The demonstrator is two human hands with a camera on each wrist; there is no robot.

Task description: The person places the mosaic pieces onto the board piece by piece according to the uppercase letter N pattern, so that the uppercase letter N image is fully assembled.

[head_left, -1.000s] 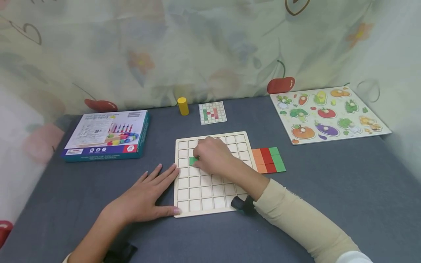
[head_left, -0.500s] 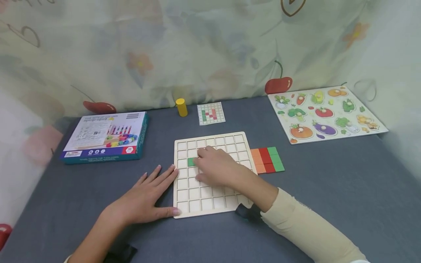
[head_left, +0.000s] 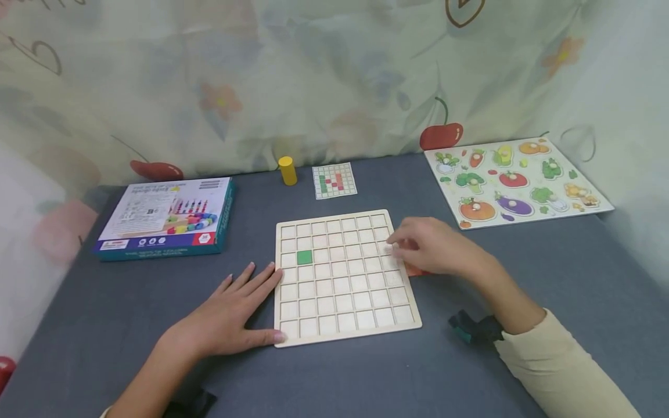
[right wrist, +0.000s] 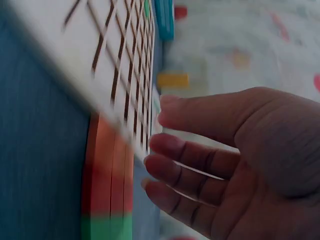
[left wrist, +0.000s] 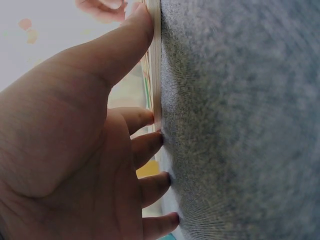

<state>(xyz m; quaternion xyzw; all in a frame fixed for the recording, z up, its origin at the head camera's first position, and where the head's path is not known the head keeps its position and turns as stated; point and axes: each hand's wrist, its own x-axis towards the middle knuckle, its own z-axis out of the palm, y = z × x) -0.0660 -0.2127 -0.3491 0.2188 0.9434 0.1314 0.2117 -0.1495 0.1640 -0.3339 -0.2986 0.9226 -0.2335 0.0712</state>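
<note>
A pale wooden grid board point(head_left: 334, 303) lies in front of the person, with one green square tile point(head_left: 304, 257) in a cell near its left side. My left hand point(head_left: 227, 319) has its fingers spread, thumb and fingertips touching the board's left edge. Over the board's right edge is my right hand point(head_left: 439, 247), its fingers loosely bent and nothing between them. Beneath it, mostly hidden in the head view, are the coloured square tiles; the right wrist view shows orange, red and green ones, including red tiles point(right wrist: 105, 192) beside the board's edge.
A pattern card point(head_left: 334, 180) and a yellow cylinder point(head_left: 287, 170) stand behind the board. At the left is a boxed toy set point(head_left: 164, 217); a vegetable puzzle board point(head_left: 522, 191) lies back right. A printed curtain point(head_left: 313, 75) hangs behind the table.
My right hand has left the green tile, which now shows fully in its cell, and moved right to the coloured tiles. The left hand stays at the board's edge.
</note>
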